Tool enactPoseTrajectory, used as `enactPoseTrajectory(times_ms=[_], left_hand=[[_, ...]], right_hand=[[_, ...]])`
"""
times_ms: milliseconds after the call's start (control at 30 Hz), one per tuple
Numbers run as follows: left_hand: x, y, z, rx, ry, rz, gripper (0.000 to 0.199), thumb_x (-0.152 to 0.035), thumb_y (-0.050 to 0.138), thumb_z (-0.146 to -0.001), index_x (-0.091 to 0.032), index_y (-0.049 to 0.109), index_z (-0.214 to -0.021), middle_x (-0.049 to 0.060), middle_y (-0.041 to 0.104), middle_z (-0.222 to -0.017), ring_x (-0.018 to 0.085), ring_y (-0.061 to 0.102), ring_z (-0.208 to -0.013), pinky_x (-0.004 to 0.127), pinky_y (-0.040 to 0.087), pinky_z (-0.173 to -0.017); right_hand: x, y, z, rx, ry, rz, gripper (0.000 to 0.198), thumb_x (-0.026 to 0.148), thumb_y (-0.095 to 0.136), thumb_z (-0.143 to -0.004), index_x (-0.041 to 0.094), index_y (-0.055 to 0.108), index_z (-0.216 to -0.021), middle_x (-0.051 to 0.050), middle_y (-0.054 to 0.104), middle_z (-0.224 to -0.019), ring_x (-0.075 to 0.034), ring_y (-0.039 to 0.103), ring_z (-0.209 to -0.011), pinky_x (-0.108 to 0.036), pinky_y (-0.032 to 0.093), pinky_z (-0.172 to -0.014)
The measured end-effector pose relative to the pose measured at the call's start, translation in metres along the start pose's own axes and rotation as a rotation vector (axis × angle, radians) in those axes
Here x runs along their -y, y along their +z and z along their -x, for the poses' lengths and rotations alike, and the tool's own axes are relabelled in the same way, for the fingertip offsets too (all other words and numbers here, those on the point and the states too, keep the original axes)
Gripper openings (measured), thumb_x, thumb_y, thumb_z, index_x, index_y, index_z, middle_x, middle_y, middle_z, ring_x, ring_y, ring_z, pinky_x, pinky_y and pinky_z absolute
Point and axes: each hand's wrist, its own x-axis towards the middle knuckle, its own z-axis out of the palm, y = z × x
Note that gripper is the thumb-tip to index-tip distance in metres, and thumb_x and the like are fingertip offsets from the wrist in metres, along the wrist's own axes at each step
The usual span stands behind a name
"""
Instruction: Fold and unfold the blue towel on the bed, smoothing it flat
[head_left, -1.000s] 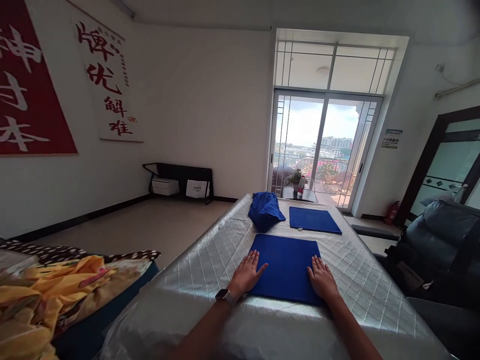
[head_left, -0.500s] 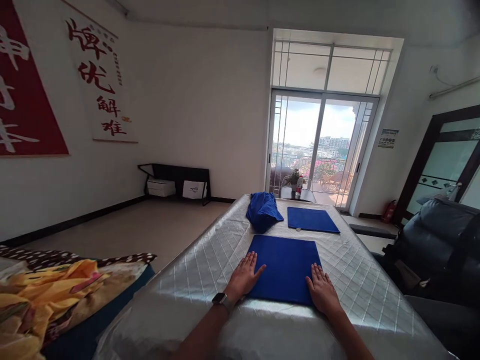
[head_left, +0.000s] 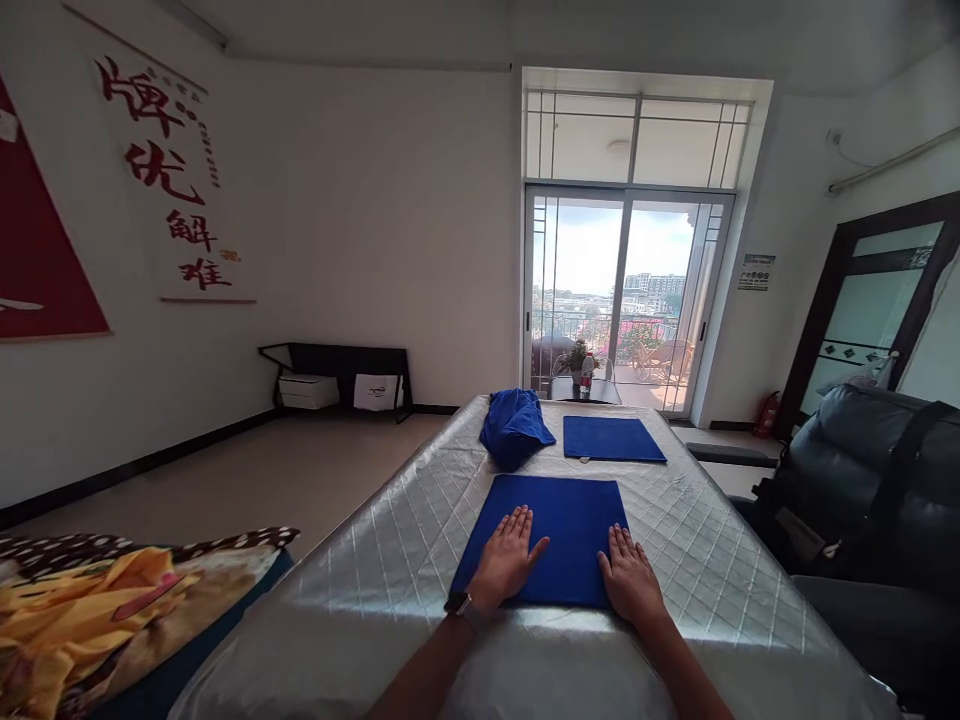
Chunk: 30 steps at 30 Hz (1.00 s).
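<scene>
Blue square [head_left: 564, 520] laid flat on silver quilted cover [head_left: 397, 550]. Left hand [head_left: 505, 560], watch [head_left: 457, 603] worn at wrist, laid flat on square's left part, fingers extended. Right hand [head_left: 630, 576] laid likewise at square's right edge, fingers straightened. Beyond square: bunched blue cloth [head_left: 516, 428] set leftward, second blue panel [head_left: 613, 440] set rightward.
</scene>
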Motion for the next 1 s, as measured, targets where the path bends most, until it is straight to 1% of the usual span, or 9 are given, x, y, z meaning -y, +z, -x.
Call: enactPoseTrajectory(times_ms=[100, 200, 267, 333, 500, 633, 800, 900, 1000], left_hand=[[-0.059, 0.005, -0.007, 0.044, 0.173, 0.123, 0.082, -0.064, 0.008, -0.102, -0.008, 0.033, -0.157, 0.014, 0.032, -0.163, 0.025, 0.025, -0.153, 0.044, 0.022, -0.125], [-0.106, 0.015, -0.013, 0.072, 0.309, 0.219, 0.077, -0.06, 0.006, -0.103, -0.012, 0.029, -0.159, 0.012, 0.03, -0.164, 0.024, 0.022, -0.154, 0.044, 0.02, -0.125], [-0.122, 0.02, -0.014, 0.092, 0.318, 0.256, 0.077, -0.059, 0.004, -0.103, -0.012, 0.026, -0.16, 0.012, 0.029, -0.165, 0.024, 0.021, -0.154, 0.045, 0.019, -0.126], [-0.124, 0.022, -0.011, 0.116, 0.291, 0.269, 0.077, -0.058, 0.002, -0.103, -0.011, 0.023, -0.16, 0.013, 0.028, -0.165, 0.024, 0.02, -0.154, 0.045, 0.019, -0.126], [-0.089, 0.012, 0.004, 0.156, 0.207, 0.229, 0.08, -0.063, 0.005, -0.102, -0.011, 0.026, -0.16, 0.011, 0.024, -0.166, 0.024, 0.017, -0.155, 0.046, 0.016, -0.126], [-0.031, 0.001, 0.02, 0.146, 0.047, 0.144, 0.083, -0.067, 0.01, -0.1, -0.011, 0.028, -0.159, 0.011, 0.022, -0.166, 0.025, 0.017, -0.155, 0.046, 0.017, -0.126], [0.042, 0.002, 0.044, 0.106, -0.088, 0.037, 0.083, -0.065, 0.013, -0.102, -0.006, 0.026, -0.159, 0.014, 0.02, -0.166, 0.027, 0.017, -0.155, 0.047, 0.018, -0.126], [0.06, 0.007, 0.052, 0.061, -0.094, 0.016, 0.078, -0.064, 0.017, -0.102, -0.011, 0.028, -0.159, 0.014, 0.024, -0.165, 0.027, 0.02, -0.154, 0.047, 0.022, -0.125], [0.059, 0.01, 0.052, 0.027, -0.119, 0.022, 0.077, -0.065, 0.022, -0.102, -0.013, 0.029, -0.159, 0.015, 0.026, -0.165, 0.028, 0.022, -0.153, 0.048, 0.024, -0.124]], right_hand=[[-0.001, -0.001, 0.002, 0.003, -0.016, 0.018, 0.069, 0.042, 0.018, -0.1, 0.007, 0.02, -0.16, -0.009, 0.016, -0.167, -0.021, 0.01, -0.156, -0.041, 0.012, -0.126], [-0.003, -0.002, 0.004, 0.021, -0.046, 0.07, 0.066, 0.03, 0.022, -0.098, 0.009, 0.021, -0.16, -0.007, 0.014, -0.168, -0.021, 0.01, -0.156, -0.04, 0.011, -0.125], [-0.004, -0.003, 0.005, 0.031, -0.064, 0.096, 0.066, 0.027, 0.024, -0.096, 0.012, 0.021, -0.16, -0.006, 0.012, -0.168, -0.021, 0.009, -0.156, -0.039, 0.01, -0.125], [-0.004, -0.004, 0.006, 0.036, -0.079, 0.099, 0.065, 0.03, 0.025, -0.097, 0.013, 0.021, -0.16, -0.006, 0.011, -0.168, -0.022, 0.008, -0.156, -0.04, 0.01, -0.126], [-0.002, -0.002, 0.002, 0.014, -0.054, 0.074, 0.066, 0.039, 0.019, -0.101, 0.007, 0.022, -0.159, -0.01, 0.012, -0.168, -0.022, 0.008, -0.156, -0.041, 0.011, -0.126], [-0.002, 0.001, 0.0, -0.004, -0.036, 0.034, 0.066, 0.041, 0.019, -0.102, 0.008, 0.021, -0.16, -0.01, 0.013, -0.168, -0.021, 0.008, -0.156, -0.043, 0.011, -0.126], [-0.004, 0.004, 0.0, -0.013, -0.029, 0.04, 0.067, 0.042, 0.018, -0.102, 0.01, 0.019, -0.16, -0.01, 0.013, -0.168, -0.02, 0.009, -0.156, -0.042, 0.01, -0.126], [-0.004, 0.004, 0.0, -0.019, -0.052, 0.061, 0.066, 0.041, 0.02, -0.102, 0.008, 0.02, -0.16, -0.011, 0.013, -0.168, -0.021, 0.009, -0.156, -0.042, 0.009, -0.126], [-0.003, 0.002, 0.001, -0.021, -0.049, 0.068, 0.066, 0.04, 0.02, -0.102, 0.008, 0.022, -0.159, -0.011, 0.014, -0.167, -0.021, 0.01, -0.156, -0.041, 0.01, -0.126]])
